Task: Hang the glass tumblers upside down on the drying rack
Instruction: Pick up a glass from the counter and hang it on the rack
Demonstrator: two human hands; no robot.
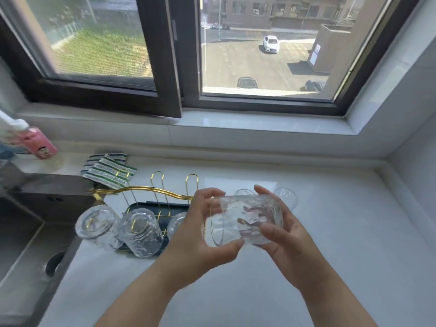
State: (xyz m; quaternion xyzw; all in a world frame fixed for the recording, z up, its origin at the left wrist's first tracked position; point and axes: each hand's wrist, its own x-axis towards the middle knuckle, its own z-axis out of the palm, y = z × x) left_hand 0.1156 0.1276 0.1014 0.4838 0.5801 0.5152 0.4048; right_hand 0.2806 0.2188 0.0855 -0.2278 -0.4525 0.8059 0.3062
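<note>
Both hands hold one clear textured glass tumbler (245, 220) on its side above the counter, its mouth facing left. My left hand (200, 234) grips the rim end and my right hand (280, 232) grips the base end. The gold wire drying rack (162, 192) on its dark tray stands to the left. Two tumblers (96, 223) (141, 232) hang upside down on its near prongs, and a third (175, 224) shows partly behind my left hand. Two more tumblers (286, 195) (243, 192) stand on the counter behind the held one.
A striped cloth (108, 169) lies behind the rack. A pink bottle (39, 142) stands at the far left by the sink (26, 232). The white counter (330, 232) runs right to the wall, and a window sill (236, 123) lies beyond.
</note>
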